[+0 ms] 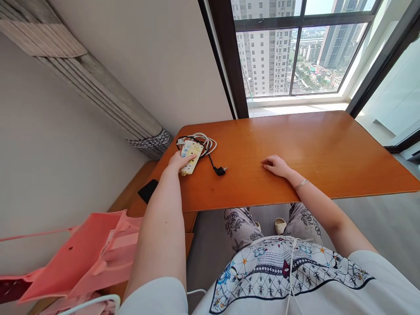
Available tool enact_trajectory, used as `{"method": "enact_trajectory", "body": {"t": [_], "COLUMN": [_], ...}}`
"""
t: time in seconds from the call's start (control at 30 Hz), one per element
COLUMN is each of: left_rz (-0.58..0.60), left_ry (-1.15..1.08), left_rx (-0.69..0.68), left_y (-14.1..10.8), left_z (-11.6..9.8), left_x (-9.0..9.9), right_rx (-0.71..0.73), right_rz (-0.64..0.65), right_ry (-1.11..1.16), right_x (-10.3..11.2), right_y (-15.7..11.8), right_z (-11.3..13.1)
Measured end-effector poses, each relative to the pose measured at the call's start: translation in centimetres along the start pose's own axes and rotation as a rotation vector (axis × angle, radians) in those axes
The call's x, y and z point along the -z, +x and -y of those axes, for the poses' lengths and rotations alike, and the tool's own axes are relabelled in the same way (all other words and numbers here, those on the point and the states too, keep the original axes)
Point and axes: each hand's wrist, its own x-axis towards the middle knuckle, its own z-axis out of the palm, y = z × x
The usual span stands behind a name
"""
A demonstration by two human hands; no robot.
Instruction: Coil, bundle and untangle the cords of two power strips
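Two bare hands lie on the orange-brown wooden bench [311,144], well apart. Much is hard to make out at the far left corner: the cream-yellow rectangular power strip [191,156] is partly covered by the left hand [179,162], and the looped white cable [206,143] and black cable with a black plug [219,170] tangle together behind it, so their ends cannot be traced. The left grip is closed on the near end of the power strip, fingers over its top face; the thumb is hidden. The strip rests on the bench, close to the left edge and just beside the cable coil, the plug lying just right of it. The right hand [276,166] rests flat on the wood near the middle, fingers loosely apart, holding nothing, a thin silver bangle [301,184] on the wrist. Wide bare bench stretches right and far toward the window. Left of the bench, a flat black phone-like slab [148,190] lies on a lower wooden ledge, and a pink bag [88,253] is cut off by the picture's near left edge.
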Motion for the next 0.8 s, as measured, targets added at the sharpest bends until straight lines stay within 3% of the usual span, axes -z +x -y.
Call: {"method": "enact_trajectory", "body": {"t": [0.13,0.23,0.3,0.37,0.47,0.6,0.67,0.8], "left_rz": [-0.014,-0.155,-0.291,-0.314,-0.085,0.216,0.276,0.266], "left_ry": [0.156,0.243,0.262,0.259,0.242,0.271,0.315,0.355], "left_rx": [-0.018,-0.105,-0.245,-0.408,-0.588,-0.606,-0.616,-0.705], "left_y": [-1.1,-3.3,-5.0,-6.5,-8.4,-9.9,-10.5,-12.5], "left_z": [-0.7,-1.7,-2.7,-3.8,-5.4,-6.6,-6.9,-8.2], "left_x": [0.5,-0.1,-1.1,-2.5,-4.8,-7.0,-7.7,-9.2], "right_rx": [0.023,0.036,0.041,0.045,0.049,0.062,0.069,0.079], "right_rz": [0.001,0.007,0.013,0.018,0.025,0.034,0.034,0.024], "right_ry": [-0.026,-0.038,-0.046,-0.05,-0.05,-0.042,-0.036,-0.022], "right_x": [-0.1,-0.1,-0.1,0.0,0.0,0.1,0.1,-0.1], "right_y": [0.0,0.1,0.1,0.1,0.0,-0.2,-0.1,0.0], "right_z": [0.0,0.0,0.0,0.0,0.0,-0.1,-0.2,-0.3]}}
